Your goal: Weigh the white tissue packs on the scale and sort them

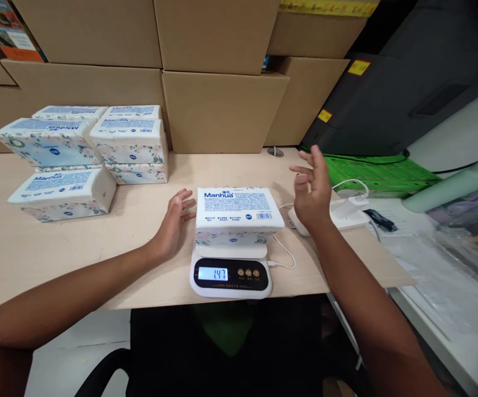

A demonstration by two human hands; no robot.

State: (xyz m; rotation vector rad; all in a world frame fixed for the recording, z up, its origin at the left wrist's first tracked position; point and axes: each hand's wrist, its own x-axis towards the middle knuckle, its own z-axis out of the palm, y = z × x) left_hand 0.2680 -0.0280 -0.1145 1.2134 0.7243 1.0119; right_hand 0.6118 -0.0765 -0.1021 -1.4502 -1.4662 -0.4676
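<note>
A white, flower-printed pack of tissues point(239, 212) marked "Manhua" lies flat on a small white digital scale point(197, 284). The lit display reads about 1.47. Just left of the pack, my left hand point(173, 223) rests by the table top with its fingers apart, holding nothing. My right hand point(314, 190) is raised to the right of the pack, empty, its fingers spread and partly curled. A thin white cable point(284, 259) plugs into the scale's right side.
Stacked tissue packs point(129, 140) stand at the back left, with one pack point(63, 193) in front. Cardboard boxes point(222, 110) line the back of the table point(148, 286). On the right are a white power strip point(346, 218), a green crate point(371, 173) and clear plastic wrap point(454, 275).
</note>
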